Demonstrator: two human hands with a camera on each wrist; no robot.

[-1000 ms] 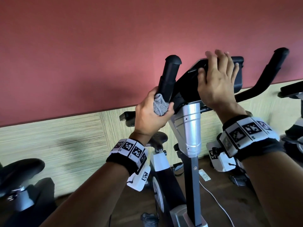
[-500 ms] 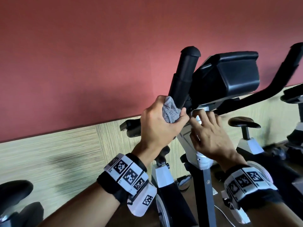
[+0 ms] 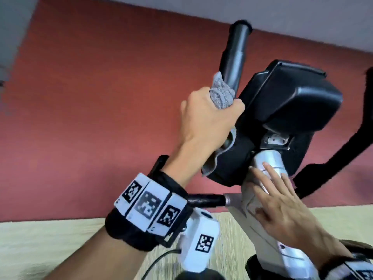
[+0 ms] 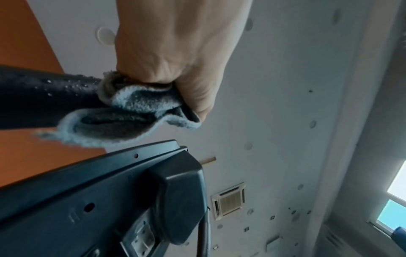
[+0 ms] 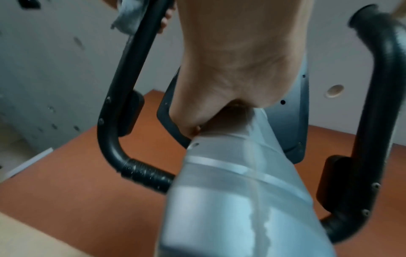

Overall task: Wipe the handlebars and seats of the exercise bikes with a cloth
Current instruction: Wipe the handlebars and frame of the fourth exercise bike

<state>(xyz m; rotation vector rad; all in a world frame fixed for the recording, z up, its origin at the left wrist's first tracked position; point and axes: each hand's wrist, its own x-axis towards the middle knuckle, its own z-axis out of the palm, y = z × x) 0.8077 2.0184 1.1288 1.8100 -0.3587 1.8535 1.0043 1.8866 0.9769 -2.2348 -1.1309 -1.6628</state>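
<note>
My left hand (image 3: 210, 120) grips a grey cloth (image 3: 221, 93) wrapped round the lower part of the bike's black left handlebar (image 3: 236, 51). In the left wrist view the cloth (image 4: 123, 121) bunches round the wet bar (image 4: 44, 93) under my fist (image 4: 175, 60). My right hand (image 3: 282, 207) lies flat with straight fingers on the silver stem (image 3: 268, 158) below the black console (image 3: 288, 102). The right wrist view shows that palm (image 5: 230, 69) pressed on the stem (image 5: 230, 200), with both handlebar arms (image 5: 131, 69) rising on either side. No seat is in view.
The right handlebar (image 3: 343, 156) curves away at the frame's right edge. A red wall (image 3: 101, 98) over a pale striped panel (image 3: 50, 239) stands close behind the bike. A black cable (image 3: 155, 263) hangs below my left wrist.
My right hand came down off the console top to the silver stem. My left hand stayed low on the handlebar with the cloth while my view swung closer and upward.
</note>
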